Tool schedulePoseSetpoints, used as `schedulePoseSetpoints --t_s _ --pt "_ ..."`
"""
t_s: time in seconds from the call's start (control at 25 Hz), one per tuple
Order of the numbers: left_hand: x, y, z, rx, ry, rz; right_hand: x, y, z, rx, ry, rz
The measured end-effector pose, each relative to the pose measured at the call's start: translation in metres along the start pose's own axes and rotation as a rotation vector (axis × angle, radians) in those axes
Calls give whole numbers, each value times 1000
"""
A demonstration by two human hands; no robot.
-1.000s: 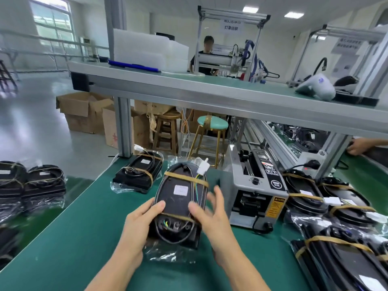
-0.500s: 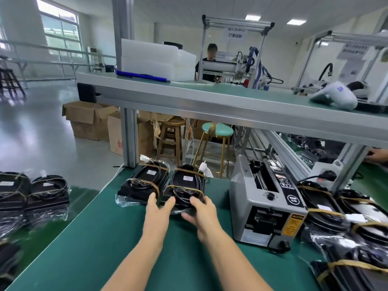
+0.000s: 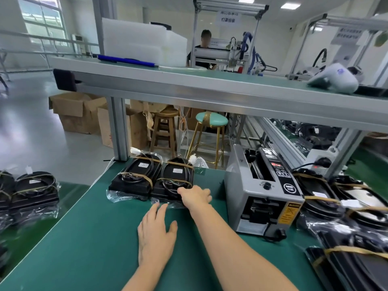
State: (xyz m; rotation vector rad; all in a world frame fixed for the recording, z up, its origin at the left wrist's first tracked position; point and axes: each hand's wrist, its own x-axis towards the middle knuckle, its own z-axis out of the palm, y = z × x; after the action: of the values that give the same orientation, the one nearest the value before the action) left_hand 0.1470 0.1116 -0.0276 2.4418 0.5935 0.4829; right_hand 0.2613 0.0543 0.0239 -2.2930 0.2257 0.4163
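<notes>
— Where's the left hand [image 3: 156,234]?
— Palm down over the middle of the green surface [image 3: 84,238], with the fingers straight and slightly spread and the thumb out to the right. I can't tell whether it touches or hovers.
— And the right hand [image 3: 195,196]?
— Farther out, at the end of a long, straight arm coming from the near right corner. Its fingers curl over the near end of the black unit [image 3: 178,177], thumb pointing left.

Green worktop [image 3: 94,238], bagged black unit [image 3: 177,175] beside its twin [image 3: 136,177] at the far edge, grey tape dispenser [image 3: 262,198] just right.
</notes>
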Motion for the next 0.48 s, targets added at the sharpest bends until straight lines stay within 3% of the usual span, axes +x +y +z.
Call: schedulePoseSetpoints --t_s 0.08,0.2,0.36,0.48 --pt "1 1 -2 59 -23 -7 -5 0 -6 25 -47 -29" --pt "2 7 -5 133 -48 6 -35 2 -14 -29 10 -165" --pt "1 6 -11 172 -109 65 -122 36 -46 -280 42 -571" --pt "-16 14 -11 145 -83 44 -181 89 -100 -553 169 -664"
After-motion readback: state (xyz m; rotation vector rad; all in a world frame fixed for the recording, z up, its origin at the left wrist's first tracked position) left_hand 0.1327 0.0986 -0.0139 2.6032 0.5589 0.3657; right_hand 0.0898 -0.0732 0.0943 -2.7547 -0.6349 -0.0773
